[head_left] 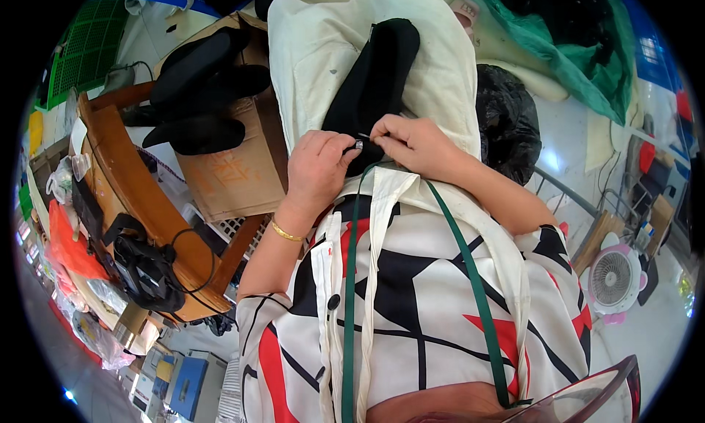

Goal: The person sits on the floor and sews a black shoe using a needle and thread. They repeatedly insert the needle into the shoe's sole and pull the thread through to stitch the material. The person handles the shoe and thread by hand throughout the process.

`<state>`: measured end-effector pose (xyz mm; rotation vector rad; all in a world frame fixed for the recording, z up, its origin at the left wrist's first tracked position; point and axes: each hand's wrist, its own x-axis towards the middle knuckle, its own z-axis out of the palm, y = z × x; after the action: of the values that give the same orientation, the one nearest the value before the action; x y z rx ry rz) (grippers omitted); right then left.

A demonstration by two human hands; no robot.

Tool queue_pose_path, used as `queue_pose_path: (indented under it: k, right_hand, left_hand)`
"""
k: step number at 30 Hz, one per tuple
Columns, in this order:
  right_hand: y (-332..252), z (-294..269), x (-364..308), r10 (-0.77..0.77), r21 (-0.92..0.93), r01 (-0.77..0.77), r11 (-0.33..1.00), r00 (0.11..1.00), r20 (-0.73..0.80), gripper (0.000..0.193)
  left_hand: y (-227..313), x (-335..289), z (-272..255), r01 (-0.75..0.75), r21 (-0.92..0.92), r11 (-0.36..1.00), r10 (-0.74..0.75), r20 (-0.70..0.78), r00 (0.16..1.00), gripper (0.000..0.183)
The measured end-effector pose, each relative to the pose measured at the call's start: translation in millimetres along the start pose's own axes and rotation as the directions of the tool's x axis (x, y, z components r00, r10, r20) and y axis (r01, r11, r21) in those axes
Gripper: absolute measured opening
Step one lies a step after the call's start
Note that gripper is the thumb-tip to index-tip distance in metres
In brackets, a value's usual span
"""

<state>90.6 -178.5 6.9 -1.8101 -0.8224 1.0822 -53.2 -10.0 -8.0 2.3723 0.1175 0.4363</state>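
Both hands' grip [361, 145] pinches the black sock's [373, 81] near end.

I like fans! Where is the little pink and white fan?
In the head view the small fan stands low on the person's right side, on the floor next to a wooden board, far from both hands working on the black fabric piece.

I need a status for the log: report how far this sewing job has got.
Done: several black pieces are piled on the cardboard box, whether finished or waiting is unclear. In hand: the left hand and right hand pinch the near end of a black piece on the cream cloth. How much is left cannot be told.
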Motion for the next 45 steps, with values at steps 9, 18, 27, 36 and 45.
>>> queue_pose_path:
  k: [9, 18, 27, 36, 45]
  right_hand:
    - [0.2, 1.9, 1.3, -0.106, -0.183, 0.098, 0.978, 0.994, -0.032, 0.013]
    - [-6.8, -2.8, 2.3, -0.163, -0.294, 0.165, 0.941, 0.986, 0.031, 0.015]
    - [-5.3, -4.6, 6.8, -0.222, -0.273, 0.226, 0.935, 0.974, 0.046, 0.016]
    - [-5.6, 10.4, 8.3, -0.174, -0.342, 0.17, 0.924, 0.985, 0.02, 0.011]
    - [1.4, 25.6, 9.7, -0.119, -0.391, 0.118, 0.913, 0.993, 0.02, 0.015]
  left_hand:
    - [-3.4, -0.7, 2.5, 0.061, 0.003, 0.998, -0.061, -0.038, 0.997, 0.026]
    - [-4.0, -1.3, 6.5, 0.019, -0.006, 1.0, -0.019, -0.075, 0.997, 0.027]
    - [-2.7, 1.9, 6.1, -0.041, 0.025, 0.999, 0.043, -0.081, 0.996, 0.026]
    - [-0.6, -3.9, 10.8, -0.013, 0.008, 1.0, 0.014, -0.109, 0.994, 0.023]
    - [4.0, -9.2, 8.3, 0.103, -0.033, 0.994, -0.107, -0.142, 0.984, 0.019]
